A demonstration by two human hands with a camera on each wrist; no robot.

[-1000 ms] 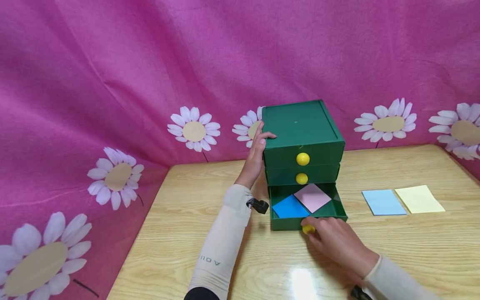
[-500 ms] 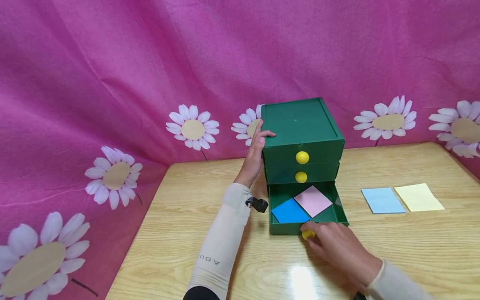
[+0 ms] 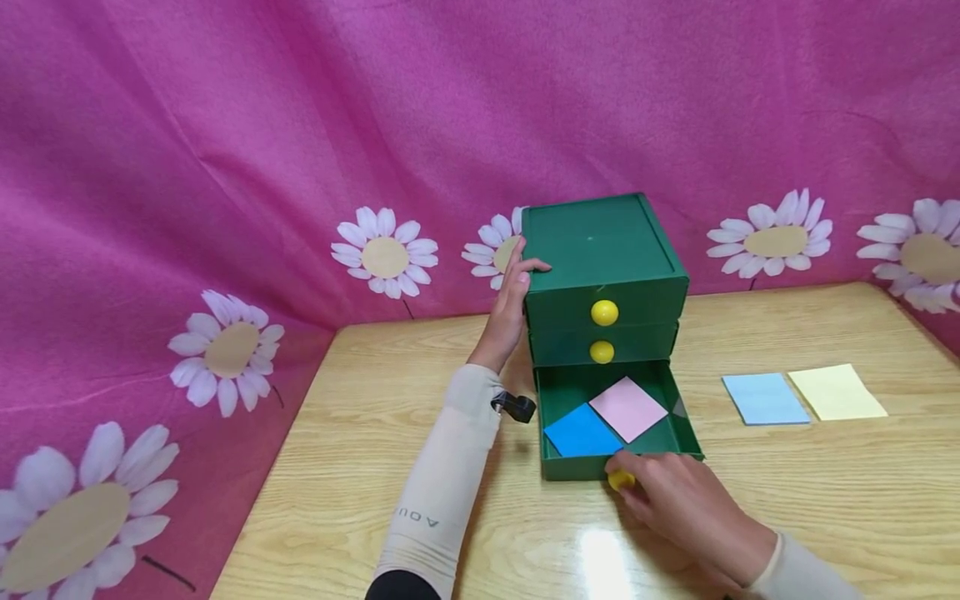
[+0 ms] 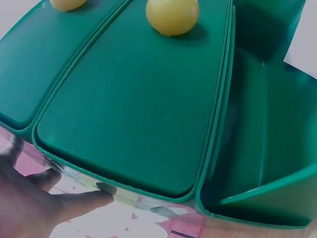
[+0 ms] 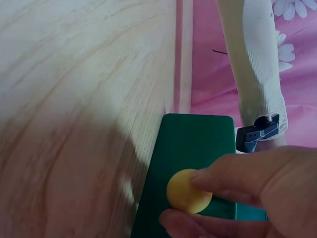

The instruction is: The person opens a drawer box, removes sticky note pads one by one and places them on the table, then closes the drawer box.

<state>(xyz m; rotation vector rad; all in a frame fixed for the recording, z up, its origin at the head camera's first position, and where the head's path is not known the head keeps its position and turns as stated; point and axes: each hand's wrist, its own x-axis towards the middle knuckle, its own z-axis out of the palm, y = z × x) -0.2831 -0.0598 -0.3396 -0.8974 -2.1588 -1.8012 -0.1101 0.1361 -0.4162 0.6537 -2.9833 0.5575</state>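
Note:
A green three-drawer box (image 3: 600,242) stands on the table, its bottom drawer (image 3: 570,471) pulled out. My right hand (image 3: 686,504) pinches that drawer's round yellow knob (image 5: 187,192) between thumb and fingers. In the drawer lie a blue square of sticky notes (image 3: 581,431) and a pink square (image 3: 628,408), side by side with corners turned. Against the box's left side rests my left hand (image 3: 506,312), fingers extended, one fingertip over the top edge. In the left wrist view its fingers (image 4: 84,203) lie along the side wall. The upper two drawers are closed.
Right of the box, a light blue note pad (image 3: 765,398) and a pale yellow one (image 3: 837,392) lie on the wooden table (image 3: 375,417). A pink cloth (image 3: 450,100) with daisies hangs behind and to the left.
My right hand has drawn the bottom drawer further out toward me, the blue and pink notes coming along inside it. The left hand has stayed on the box's side.

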